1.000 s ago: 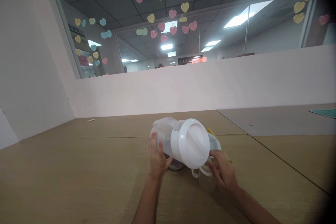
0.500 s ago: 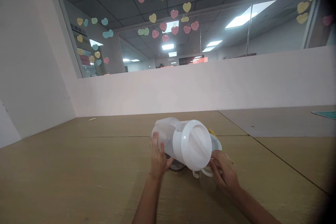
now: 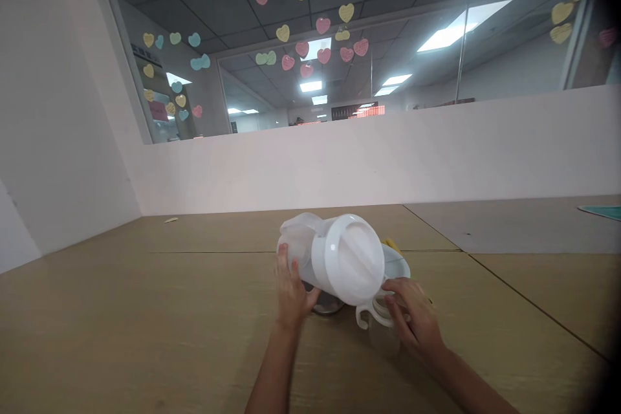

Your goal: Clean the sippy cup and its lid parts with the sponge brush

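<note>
A translucent white plastic jug (image 3: pixel 317 255) with a round white lid (image 3: pixel 358 260) lies tilted in the air, its lid end lowered to the right. My left hand (image 3: pixel 292 288) is closed around its lower left side. Just below the lid sits a clear cup (image 3: pixel 384 336) with a white rim and a hooked white handle (image 3: pixel 361 317). At the cup's right edge my right hand (image 3: pixel 414 314) has its fingers bent and pinched on the rim. Whether liquid passes from jug to cup cannot be seen.
Behind the lid stands a pale blue bowl (image 3: pixel 398 261), with something yellow (image 3: pixel 392 245) beside it. Under the jug a dark round dish (image 3: pixel 327 304) is partly hidden. The wooden table (image 3: pixel 194 330) meets a white wall; a teal item (image 3: pixel 601 211) lies far right.
The jug has shifted slightly up and left, uncovering more of the cup's rim, its hooked handle and the pale blue bowl. My right hand has hardly moved.
</note>
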### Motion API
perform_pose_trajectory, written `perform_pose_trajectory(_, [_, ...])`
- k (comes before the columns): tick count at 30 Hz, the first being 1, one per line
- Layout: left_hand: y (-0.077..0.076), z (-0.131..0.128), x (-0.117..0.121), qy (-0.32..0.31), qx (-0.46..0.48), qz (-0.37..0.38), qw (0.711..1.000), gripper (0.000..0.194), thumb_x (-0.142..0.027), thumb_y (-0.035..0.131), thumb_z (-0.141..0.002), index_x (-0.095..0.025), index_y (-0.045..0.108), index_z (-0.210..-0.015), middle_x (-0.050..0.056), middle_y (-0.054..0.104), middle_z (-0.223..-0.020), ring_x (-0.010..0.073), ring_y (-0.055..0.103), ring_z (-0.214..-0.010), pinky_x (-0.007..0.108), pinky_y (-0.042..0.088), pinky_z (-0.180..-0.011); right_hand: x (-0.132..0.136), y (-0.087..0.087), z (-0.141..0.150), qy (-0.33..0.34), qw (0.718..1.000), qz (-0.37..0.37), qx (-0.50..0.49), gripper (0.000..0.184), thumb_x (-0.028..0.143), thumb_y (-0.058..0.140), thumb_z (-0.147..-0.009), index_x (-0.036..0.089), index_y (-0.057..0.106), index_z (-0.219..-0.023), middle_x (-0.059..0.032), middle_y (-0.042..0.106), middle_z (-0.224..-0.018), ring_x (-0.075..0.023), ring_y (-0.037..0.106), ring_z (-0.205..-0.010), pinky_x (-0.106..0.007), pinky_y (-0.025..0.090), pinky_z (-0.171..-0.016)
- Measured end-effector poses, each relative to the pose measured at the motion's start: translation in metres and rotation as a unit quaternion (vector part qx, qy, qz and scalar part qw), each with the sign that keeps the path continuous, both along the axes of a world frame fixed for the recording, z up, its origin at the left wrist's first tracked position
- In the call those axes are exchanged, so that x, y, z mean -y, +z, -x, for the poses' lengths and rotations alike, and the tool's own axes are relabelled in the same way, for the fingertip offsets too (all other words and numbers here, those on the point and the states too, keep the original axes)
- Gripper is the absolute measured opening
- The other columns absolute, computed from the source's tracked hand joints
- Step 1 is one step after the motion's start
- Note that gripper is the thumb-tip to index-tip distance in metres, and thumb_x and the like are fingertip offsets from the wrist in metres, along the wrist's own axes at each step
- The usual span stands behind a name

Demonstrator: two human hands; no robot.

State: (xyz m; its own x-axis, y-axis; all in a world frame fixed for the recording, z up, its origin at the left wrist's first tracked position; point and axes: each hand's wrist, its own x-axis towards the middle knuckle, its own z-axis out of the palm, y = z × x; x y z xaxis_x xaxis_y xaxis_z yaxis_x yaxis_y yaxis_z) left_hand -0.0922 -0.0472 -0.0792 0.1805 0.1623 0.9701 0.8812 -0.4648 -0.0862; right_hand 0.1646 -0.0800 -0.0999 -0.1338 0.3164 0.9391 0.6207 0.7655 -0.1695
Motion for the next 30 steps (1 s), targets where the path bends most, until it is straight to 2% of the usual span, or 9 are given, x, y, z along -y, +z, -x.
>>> perform_pose_trajectory(4, [0.000,0.000,0.001,0.051,0.122,0.043,0.990,0.102,-0.041,0.067,-0.072,-0.017,-0.003,-0.143,0.025,0.020,-0.145,0.0371,0.023,-0.134,0.056,0.035,-0.100,0.001,0.001,0.002,0.003,1.000,-0.007,0.016,0.016,0.019,0.048,-0.084,0.019,0.056,-0.098,-0.0071,0.064,-0.090,-0.0197,0.059,-0.085,-0.035,0.045,-0.076])
perform_pose_trajectory(8, [0.005,-0.002,0.003,0.089,0.272,0.100,0.953,0.106,-0.050,0.066,-0.070,-0.010,0.001,-0.143,0.025,0.021,-0.146,0.0384,0.026,-0.133,0.052,0.035,-0.104,0.002,0.004,0.004,0.012,0.999,-0.009,0.029,0.014,0.017,0.048,-0.084,0.019,0.056,-0.095,-0.0062,0.064,-0.088,-0.0186,0.059,-0.084,-0.034,0.045,-0.076])
perform_pose_trajectory(12, [0.010,-0.002,0.004,0.086,0.353,0.138,0.921,0.105,-0.050,0.065,-0.071,-0.013,-0.001,-0.144,0.021,0.018,-0.148,0.0387,0.026,-0.133,0.050,0.036,-0.105,0.003,0.006,0.005,0.014,0.999,-0.010,0.032,0.014,0.017,0.047,-0.085,0.019,0.056,-0.095,-0.0059,0.064,-0.087,-0.0179,0.058,-0.082,-0.034,0.045,-0.075])
perform_pose_trajectory(15, [0.010,0.000,0.003,0.091,0.362,0.159,0.914,0.104,-0.051,0.064,-0.072,-0.015,-0.002,-0.144,0.020,0.020,-0.148,0.0384,0.030,-0.132,0.050,0.039,-0.102,0.003,0.006,0.005,0.016,0.999,-0.005,0.038,0.014,0.017,0.045,-0.085,0.019,0.056,-0.094,-0.0054,0.064,-0.085,-0.0176,0.058,-0.081,-0.033,0.045,-0.075])
perform_pose_trajectory(24, [0.005,0.005,-0.001,0.155,0.293,0.137,0.933,0.102,-0.055,0.062,-0.071,-0.010,0.007,-0.143,0.022,0.028,-0.144,0.0368,0.031,-0.131,0.049,0.035,-0.106,0.000,0.003,0.004,0.030,0.998,0.002,0.047,0.013,0.016,0.044,-0.086,0.019,0.053,-0.094,-0.0051,0.063,-0.085,-0.0174,0.056,-0.079,-0.035,0.043,-0.075])
perform_pose_trajectory(30, [0.000,0.008,-0.006,0.154,0.331,0.147,0.919,0.102,-0.057,0.059,-0.072,-0.015,0.001,-0.144,0.022,0.025,-0.144,0.0389,0.030,-0.130,0.052,0.034,-0.104,0.000,0.004,0.004,0.030,0.998,0.002,0.046,0.013,0.016,0.045,-0.086,0.019,0.055,-0.094,-0.0046,0.063,-0.085,-0.0168,0.057,-0.078,-0.034,0.043,-0.075])
